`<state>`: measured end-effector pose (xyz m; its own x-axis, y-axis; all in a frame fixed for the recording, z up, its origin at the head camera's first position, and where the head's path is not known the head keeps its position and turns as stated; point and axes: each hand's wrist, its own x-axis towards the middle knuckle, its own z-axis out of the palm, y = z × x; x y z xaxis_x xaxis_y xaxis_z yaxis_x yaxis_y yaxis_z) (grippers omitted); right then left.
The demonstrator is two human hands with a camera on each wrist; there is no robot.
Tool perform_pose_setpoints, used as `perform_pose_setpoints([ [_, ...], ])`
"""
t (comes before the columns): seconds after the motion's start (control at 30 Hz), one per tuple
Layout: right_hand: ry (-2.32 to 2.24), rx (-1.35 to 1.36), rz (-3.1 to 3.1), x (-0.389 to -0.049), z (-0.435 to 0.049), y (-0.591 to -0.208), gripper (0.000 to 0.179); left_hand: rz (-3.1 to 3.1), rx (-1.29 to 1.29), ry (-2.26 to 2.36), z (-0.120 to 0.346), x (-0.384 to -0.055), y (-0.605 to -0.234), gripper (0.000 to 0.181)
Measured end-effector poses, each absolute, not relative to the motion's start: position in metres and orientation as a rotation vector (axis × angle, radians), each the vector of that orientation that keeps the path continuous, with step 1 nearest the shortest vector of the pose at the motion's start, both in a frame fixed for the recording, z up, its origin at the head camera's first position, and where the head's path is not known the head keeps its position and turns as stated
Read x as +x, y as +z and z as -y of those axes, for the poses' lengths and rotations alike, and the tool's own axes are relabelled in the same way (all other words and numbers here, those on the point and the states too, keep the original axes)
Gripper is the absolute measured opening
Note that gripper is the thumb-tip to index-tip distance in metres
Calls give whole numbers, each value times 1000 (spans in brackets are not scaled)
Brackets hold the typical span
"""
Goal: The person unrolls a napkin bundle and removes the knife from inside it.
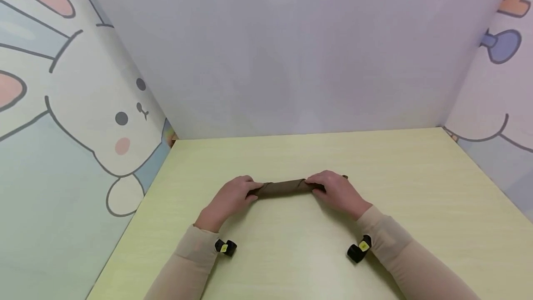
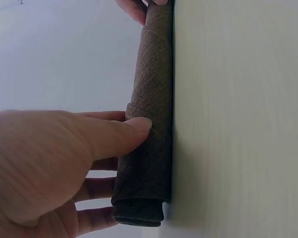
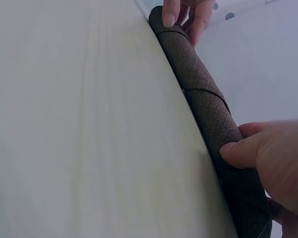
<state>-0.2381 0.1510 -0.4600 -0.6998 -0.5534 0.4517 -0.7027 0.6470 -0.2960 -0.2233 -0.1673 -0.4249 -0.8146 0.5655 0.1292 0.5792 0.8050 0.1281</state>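
Observation:
A dark brown cloth (image 1: 285,188), rolled into a long narrow tube, lies crosswise on the table. My left hand (image 1: 234,200) holds its left end, the thumb (image 2: 131,130) on the near side and the fingers behind the roll. Toward the right end, my right hand (image 1: 338,192) grips it in the same way, its thumb (image 3: 241,151) pressing on the woven surface. Slanting wrap edges show along the roll (image 3: 203,99). At the left end, the folded layers (image 2: 138,210) stick out past the outer wrap.
The pale yellow wooden table (image 1: 287,249) extends around the roll on every side. A plain whitish wall (image 1: 283,59) stands behind the table's far edge. Side panels with cartoon drawings, including a rabbit (image 1: 104,105), flank it. Small black cameras (image 1: 226,247) sit at both wrists.

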Motion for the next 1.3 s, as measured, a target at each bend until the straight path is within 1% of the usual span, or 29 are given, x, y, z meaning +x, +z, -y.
perform_pose_setpoints([
  [0.43,613,969,2531,-240,-152,-458,28,2874,-966,-221,162,-214,-424,38],
  [0.87,602,917,2538,-243,-157,-461,30,2893,-1040,-207,153,-211,-421,34],
  [1.3,620,803,2568,-241,-160,-459,33,2936,-1160,-253,138,-197,-413,37],
])
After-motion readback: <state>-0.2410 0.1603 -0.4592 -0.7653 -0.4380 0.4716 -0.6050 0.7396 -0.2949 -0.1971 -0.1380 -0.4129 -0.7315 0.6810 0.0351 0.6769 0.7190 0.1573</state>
